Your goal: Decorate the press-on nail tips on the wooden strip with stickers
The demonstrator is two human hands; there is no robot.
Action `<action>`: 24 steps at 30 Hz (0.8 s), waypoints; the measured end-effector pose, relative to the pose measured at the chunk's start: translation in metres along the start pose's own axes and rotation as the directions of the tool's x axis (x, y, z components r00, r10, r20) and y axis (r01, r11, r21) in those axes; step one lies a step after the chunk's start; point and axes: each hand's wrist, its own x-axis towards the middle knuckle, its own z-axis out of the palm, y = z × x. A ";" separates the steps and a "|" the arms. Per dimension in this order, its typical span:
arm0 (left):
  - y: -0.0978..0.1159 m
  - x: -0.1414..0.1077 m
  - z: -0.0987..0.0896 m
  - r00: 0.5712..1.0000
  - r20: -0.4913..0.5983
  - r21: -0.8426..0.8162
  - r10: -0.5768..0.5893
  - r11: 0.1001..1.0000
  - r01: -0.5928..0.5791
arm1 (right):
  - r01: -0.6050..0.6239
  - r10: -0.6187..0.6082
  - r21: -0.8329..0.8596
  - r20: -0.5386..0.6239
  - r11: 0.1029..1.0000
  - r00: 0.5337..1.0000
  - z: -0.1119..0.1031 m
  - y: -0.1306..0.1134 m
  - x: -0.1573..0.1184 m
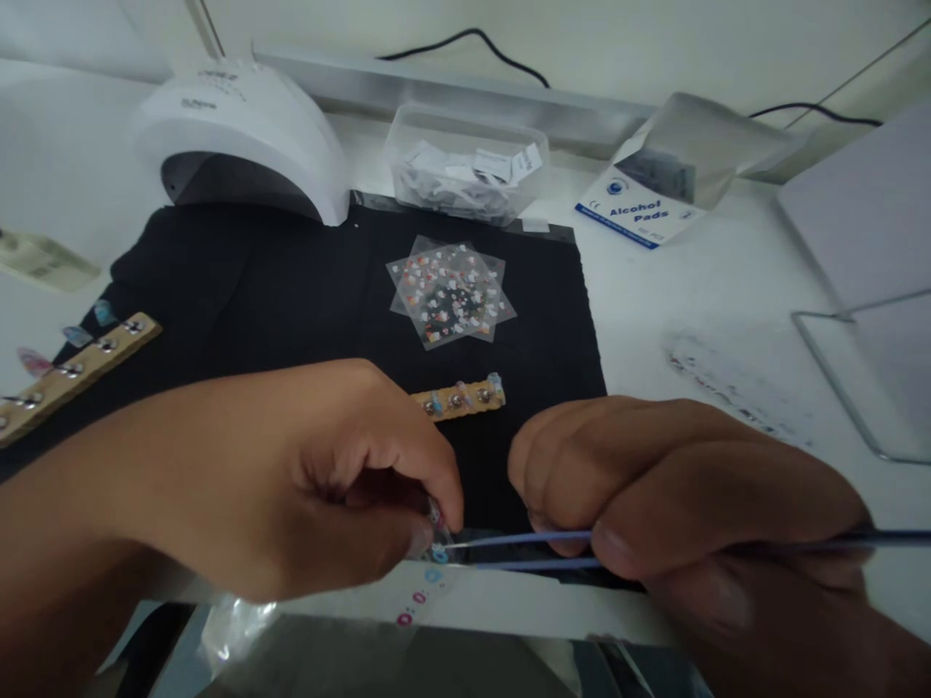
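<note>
Pinching what looks like a clear sticker strip [434, 576] in my left hand [305, 485], the nearer one; my right hand [705, 494] grips blue tweezers [549, 537], running right to left, points at the strip, touching or not, I can't tell.

Location type: nail-art workstation, indicated by the dome-shaped curing lamp [258, 121], alcohol-pads box [644, 215], nail-tip stand [87, 366] and decal sheets [451, 293] on the tabletop [632, 305].

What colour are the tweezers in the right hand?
The tweezers are bluish-purple, clearest in the head view.
</note>
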 end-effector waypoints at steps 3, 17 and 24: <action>0.000 0.000 0.000 1.000 -0.007 0.034 0.017 0.999 -0.016 | -0.002 0.002 -0.013 0.010 1.000 1.000 0.000 0.001 -0.001; -0.002 0.001 0.000 1.000 -0.016 -0.052 0.015 0.999 -0.016 | 0.017 -0.019 -0.069 -0.028 0.997 0.999 0.007 -0.012 0.003; -0.003 0.002 0.000 1.000 -0.025 -0.014 0.016 1.000 -0.017 | 0.025 -0.030 -0.076 -0.054 0.997 0.998 0.012 -0.009 0.004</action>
